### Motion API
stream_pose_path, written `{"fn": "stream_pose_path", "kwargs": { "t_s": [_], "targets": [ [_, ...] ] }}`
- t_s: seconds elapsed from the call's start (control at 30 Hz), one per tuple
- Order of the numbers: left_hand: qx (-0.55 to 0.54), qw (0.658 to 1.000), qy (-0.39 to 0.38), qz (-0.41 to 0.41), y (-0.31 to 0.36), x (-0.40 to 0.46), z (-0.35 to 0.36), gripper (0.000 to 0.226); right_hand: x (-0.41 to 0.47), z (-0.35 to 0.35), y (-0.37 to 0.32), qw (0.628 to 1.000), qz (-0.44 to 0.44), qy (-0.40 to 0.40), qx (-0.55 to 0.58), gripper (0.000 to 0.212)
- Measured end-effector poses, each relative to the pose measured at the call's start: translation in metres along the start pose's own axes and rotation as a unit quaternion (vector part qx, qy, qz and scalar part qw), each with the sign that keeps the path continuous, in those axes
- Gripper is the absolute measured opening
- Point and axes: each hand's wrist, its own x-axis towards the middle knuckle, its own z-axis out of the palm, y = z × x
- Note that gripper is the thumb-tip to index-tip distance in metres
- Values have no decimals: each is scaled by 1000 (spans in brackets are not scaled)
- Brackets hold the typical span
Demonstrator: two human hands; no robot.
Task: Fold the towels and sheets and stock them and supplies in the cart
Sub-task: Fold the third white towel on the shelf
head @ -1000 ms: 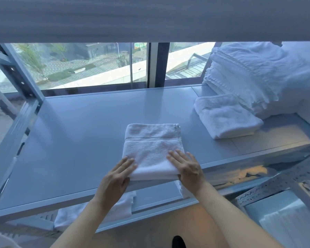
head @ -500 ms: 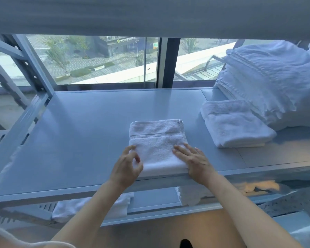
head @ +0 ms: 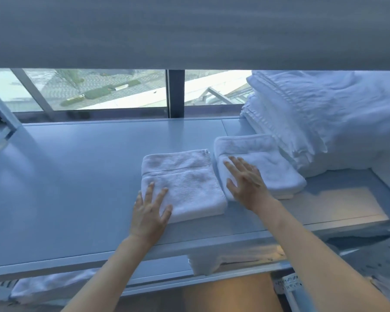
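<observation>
Both hands lie flat with fingers spread, neither one gripping anything: the left hand [head: 149,210] rests on the near left corner of a folded white terry towel with a woven band [head: 182,184], and the right hand [head: 245,183] presses down on the near part of a second folded white towel [head: 260,164] just beside it on the right. The flat palms suggest smoothing and squaring the folds, and perhaps lining the two bundles up edge to edge, since only a narrow gap shows between them. Both towels sit toward the front of the grey metal shelf [head: 88,176], within easy reach. Behind the right-hand towel a tall stack of folded white linens [head: 320,122] fills the right end of the shelf, so the smaller towels appear to be ranged in a row next to it. More white cloth lies on the lower shelf [head: 158,274], partly hidden. A window [head: 113,91] runs behind the rack. Folding of these two looks done; tidying the arrangement seems to be the step in hand.
</observation>
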Motion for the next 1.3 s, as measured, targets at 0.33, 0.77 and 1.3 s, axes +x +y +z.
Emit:
{"fn": "stream_pose_path", "kwargs": {
  "t_s": [0.33, 0.77, 1.3],
  "targets": [
    [-4, 999, 28, -22, 14, 7, -5, 86, 15, 22, 58, 993, 82, -77, 20, 64],
    [-15, 999, 27, -37, -84, -27, -42, 61, 7, 43, -29, 995, 68, -70, 28, 65],
    [-45, 998, 47, -16, -222, -97, -108, 58, -28, 61, -221, 998, -10, 10, 59, 50]
  ]
}}
